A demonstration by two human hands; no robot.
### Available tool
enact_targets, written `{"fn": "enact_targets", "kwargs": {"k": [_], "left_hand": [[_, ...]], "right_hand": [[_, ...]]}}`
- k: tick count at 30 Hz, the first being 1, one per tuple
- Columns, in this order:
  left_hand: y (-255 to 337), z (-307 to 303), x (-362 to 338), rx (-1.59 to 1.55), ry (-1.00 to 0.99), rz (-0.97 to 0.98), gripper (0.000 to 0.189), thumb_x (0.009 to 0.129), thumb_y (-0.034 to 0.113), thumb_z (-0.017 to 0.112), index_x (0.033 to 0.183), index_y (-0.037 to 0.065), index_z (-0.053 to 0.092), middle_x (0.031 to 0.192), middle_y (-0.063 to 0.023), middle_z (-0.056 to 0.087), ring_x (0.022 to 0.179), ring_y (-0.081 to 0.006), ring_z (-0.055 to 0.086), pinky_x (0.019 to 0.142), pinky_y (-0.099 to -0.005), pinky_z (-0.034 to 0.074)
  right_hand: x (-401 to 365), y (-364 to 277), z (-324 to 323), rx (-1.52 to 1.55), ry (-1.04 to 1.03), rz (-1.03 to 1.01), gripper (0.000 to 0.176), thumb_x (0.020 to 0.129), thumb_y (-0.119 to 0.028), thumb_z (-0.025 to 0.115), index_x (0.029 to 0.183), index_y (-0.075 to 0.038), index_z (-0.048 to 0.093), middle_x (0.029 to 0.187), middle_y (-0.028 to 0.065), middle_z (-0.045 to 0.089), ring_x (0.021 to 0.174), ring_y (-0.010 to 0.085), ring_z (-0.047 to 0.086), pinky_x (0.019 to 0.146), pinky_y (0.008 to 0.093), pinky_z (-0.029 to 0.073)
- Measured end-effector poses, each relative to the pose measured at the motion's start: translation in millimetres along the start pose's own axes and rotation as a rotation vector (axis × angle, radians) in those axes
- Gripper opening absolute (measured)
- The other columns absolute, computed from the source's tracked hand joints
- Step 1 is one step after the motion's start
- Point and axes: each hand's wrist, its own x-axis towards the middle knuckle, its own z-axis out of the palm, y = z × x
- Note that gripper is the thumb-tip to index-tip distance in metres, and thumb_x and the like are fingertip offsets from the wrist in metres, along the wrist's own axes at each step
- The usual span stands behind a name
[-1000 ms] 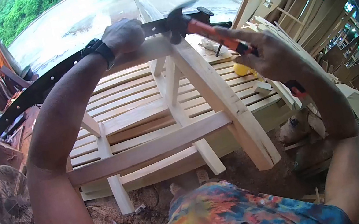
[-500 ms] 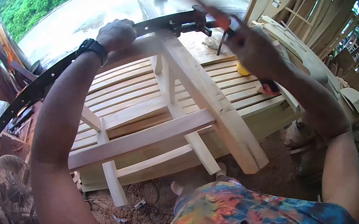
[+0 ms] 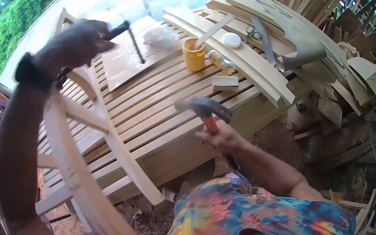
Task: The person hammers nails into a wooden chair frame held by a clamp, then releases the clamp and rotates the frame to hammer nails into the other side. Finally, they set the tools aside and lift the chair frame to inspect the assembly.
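Observation:
My left hand (image 3: pixel 78 43), with a dark watch on its wrist, is closed around the screw end of a black bar clamp (image 3: pixel 119 30). The clamp's thin turning rod hangs down from that end, and my hand and forearm hide most of its bar. Below lies a pale wooden chair frame (image 3: pixel 71 162), tilted on the slatted bench top. In front of my chest, my right hand (image 3: pixel 225 138) grips a claw hammer (image 3: pixel 204 107) by its orange and black handle, head up, apart from the frame.
On the slatted wooden top (image 3: pixel 151 136) stand an open yellow glue tub (image 3: pixel 194 56), a white lid (image 3: pixel 231 40), a small wood block (image 3: pixel 225 83) and a plastic bag (image 3: pixel 161 38) on a board. Scissors (image 3: pixel 252 33) and long planks (image 3: pixel 239 64) lie right. Wood scraps cover the floor.
The hammer has come down from beside the clamp to in front of my chest. My left hand has shifted from the clamp's bar to its screw end. The view has turned right.

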Motion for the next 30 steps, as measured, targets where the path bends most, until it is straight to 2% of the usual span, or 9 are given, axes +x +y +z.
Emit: {"fn": "enact_targets", "kwargs": {"k": [1,3,7,12,15,18,21,23,30], "left_hand": [[-4,26,43,0.269,0.133,0.782,0.019,0.087,0.015,0.064,0.096,-0.002,0.064,0.085,-0.0174,0.062,0.08,-0.0336,0.062,0.072,-0.0385,0.052],[29,83,120,0.274,0.061,1.058,0.008,0.086,0.005,0.059,0.09,0.001,0.064,0.085,-0.0163,0.061,0.083,-0.0328,0.061,0.072,-0.0404,0.052],[63,184,232,0.37,-0.203,0.254,0.017,0.084,0.013,0.058,0.087,0.001,0.07,0.091,-0.0194,0.068,0.085,-0.0353,0.064,0.077,-0.0436,0.05],[23,208,288,0.299,0.061,-0.049,0.022,0.081,0.016,0.058,0.093,0.003,0.071,0.1,-0.0218,0.068,0.096,-0.0352,0.064,0.084,-0.0418,0.05],[-36,252,331,-0.018,0.492,-0.088,0.04,0.083,0.012,0.057,0.123,0.005,0.057,0.121,-0.0219,0.06,0.116,-0.0379,0.054,0.102,-0.0419,0.042],[-37,249,368,-0.024,0.697,0.254,0.042,0.086,0.012,0.054,0.128,0.006,0.052,0.119,-0.0232,0.061,0.116,-0.0372,0.055,0.102,-0.0452,0.042],[-45,256,381,0.037,0.156,-0.116,0.033,0.085,0.007,0.05,0.116,0.004,0.062,0.11,-0.025,0.064,0.106,-0.0375,0.061,0.095,-0.044,0.046],[-65,280,384,0.204,-0.118,-0.271,0.025,0.083,0.007,0.052,0.099,0.003,0.071,0.106,-0.0241,0.067,0.1,-0.0361,0.065,0.088,-0.0426,0.05],[-69,306,338,0.003,0.03,-0.372,0.031,0.079,0.019,0.065,0.108,0.008,0.068,0.11,-0.0192,0.067,0.105,-0.0331,0.063,0.089,-0.0407,0.05]], "right_hand": [[-9,20,-15,-0.057,-0.031,0.054,0.027,0.089,-0.024,0.067,0.072,-0.004,0.06,0.063,-0.0011,0.056,0.06,0.0086,0.052,0.056,0.0287,0.043],[-28,46,-48,-0.101,-0.04,0.113,0.028,0.088,-0.027,0.068,0.074,-0.003,0.061,0.061,0.0014,0.056,0.059,0.0103,0.053,0.057,0.0305,0.044],[-67,72,-98,-0.023,0.081,0.178,0.028,0.084,-0.024,0.072,0.071,-0.003,0.061,0.059,0.0019,0.055,0.058,0.01,0.053,0.056,0.0313,0.043],[-104,99,-157,-0.084,0.269,0.325,0.03,0.082,-0.026,0.074,0.074,0.002,0.066,0.06,0.0071,0.061,0.057,0.0138,0.057,0.057,0.034,0.045],[-121,116,-173,-0.087,0.382,0.433,0.03,0.079,-0.025,0.076,0.07,0.002,0.065,0.058,0.0051,0.059,0.057,0.0129,0.056,0.057,0.0335,0.044],[-132,138,-181,0.054,0.437,0.552,0.029,0.079,-0.024,0.076,0.069,0.001,0.065,0.057,0.0031,0.058,0.054,0.0115,0.055,0.053,0.0326,0.043],[-129,154,-188,0.187,0.402,0.613,0.027,0.08,-0.023,0.076,0.07,-0.004,0.059,0.054,0.0009,0.053,0.039,0.0113,0.048,0.037,0.0285,0.036],[-123,150,-194,0.209,0.378,0.649,0.029,0.08,-0.023,0.075,0.068,-0.001,0.061,0.054,0.0013,0.054,0.044,0.0103,0.049,0.042,0.03,0.037],[-101,157,-209,0.121,0.251,0.661,0.03,0.08,-0.024,0.075,0.065,-0.001,0.062,0.053,0.0007,0.053,0.046,0.0097,0.049,0.044,0.0312,0.037]]}}
